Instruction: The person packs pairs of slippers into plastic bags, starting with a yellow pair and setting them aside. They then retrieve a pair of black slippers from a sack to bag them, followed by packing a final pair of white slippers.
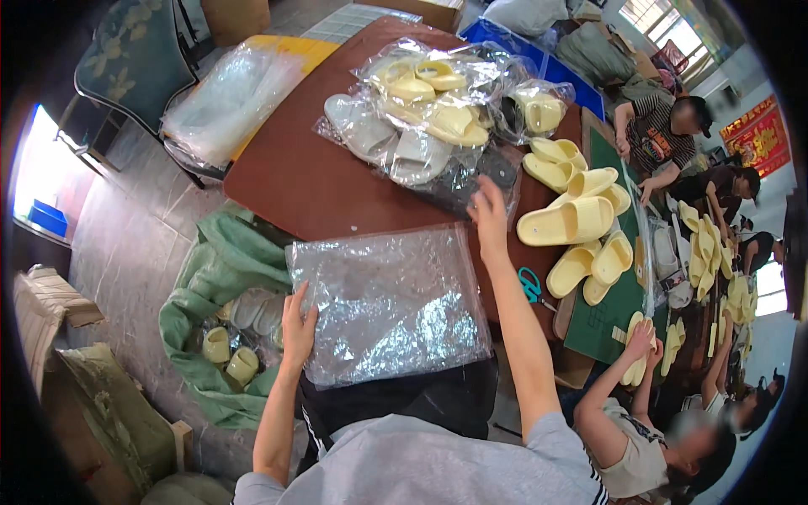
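Observation:
A stack of clear plastic bags (391, 307) lies in front of me, across the table edge and over my lap. My left hand (298, 330) rests at the stack's left edge, thumb apart from the fingers. Beyond its upper right corner, my right hand (489, 217) is open, fingers partly bent, beside bagged black slippers (495, 171); whether it touches their bag I cannot tell. Bagged grey slippers (421, 156) and bagged yellow slippers (454, 122) are piled farther back. Several unbagged yellow slippers (566, 221) sit to the right of that hand.
Teal-handled scissors (530, 284) lie near the right table edge. A green sack (189, 316) holding slippers stands at my left. Plastic bags (231, 101) cover a chair beyond. At right, a co-worker's hands (644, 341) hold a yellow slipper; other people sit farther along. A blue crate (581, 88) stands behind.

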Available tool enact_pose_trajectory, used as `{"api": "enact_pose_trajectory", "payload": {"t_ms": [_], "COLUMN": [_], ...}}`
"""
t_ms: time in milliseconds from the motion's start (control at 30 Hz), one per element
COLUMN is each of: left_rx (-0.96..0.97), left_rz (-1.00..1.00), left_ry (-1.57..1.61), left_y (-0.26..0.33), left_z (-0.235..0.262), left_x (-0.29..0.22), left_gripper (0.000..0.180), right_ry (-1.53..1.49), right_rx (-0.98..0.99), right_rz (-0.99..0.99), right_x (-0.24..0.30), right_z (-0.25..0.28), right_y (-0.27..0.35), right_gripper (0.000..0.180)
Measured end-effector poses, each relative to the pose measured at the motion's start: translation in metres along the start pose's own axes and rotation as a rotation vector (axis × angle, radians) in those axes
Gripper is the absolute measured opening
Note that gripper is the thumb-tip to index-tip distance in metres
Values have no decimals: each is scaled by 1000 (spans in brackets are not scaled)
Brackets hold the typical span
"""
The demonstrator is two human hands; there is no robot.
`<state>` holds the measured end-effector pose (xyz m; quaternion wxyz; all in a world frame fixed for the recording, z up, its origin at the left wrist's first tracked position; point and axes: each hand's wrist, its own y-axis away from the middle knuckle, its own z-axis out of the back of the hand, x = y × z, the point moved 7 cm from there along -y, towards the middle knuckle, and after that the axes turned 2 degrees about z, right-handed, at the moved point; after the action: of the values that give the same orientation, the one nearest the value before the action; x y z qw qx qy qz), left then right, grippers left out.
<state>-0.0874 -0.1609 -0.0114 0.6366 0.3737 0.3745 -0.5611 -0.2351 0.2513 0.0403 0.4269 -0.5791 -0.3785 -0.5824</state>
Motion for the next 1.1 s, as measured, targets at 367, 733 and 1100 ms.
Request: {"api": "enact_pose_trajectory", "payload": {"t_ms": [367, 733, 1100], "left_rx": [-2, -27, 34], "left_rz": [-15, -82, -39], "left_ry": [-21, 13, 136], "left_y": [13, 4, 10], "left_z": [-3, -6, -23], "left_x": [-5, 6, 7], "left_gripper": [47, 48, 27], "right_ry": [-20, -554, -450], "right_rx": [37, 5, 741], "right_rz": [-140, -117, -364], "right_x": [-19, 97, 136], "right_z": [-23, 76, -66], "right_y": [-126, -6, 250], "right_gripper": [53, 50, 71]}}
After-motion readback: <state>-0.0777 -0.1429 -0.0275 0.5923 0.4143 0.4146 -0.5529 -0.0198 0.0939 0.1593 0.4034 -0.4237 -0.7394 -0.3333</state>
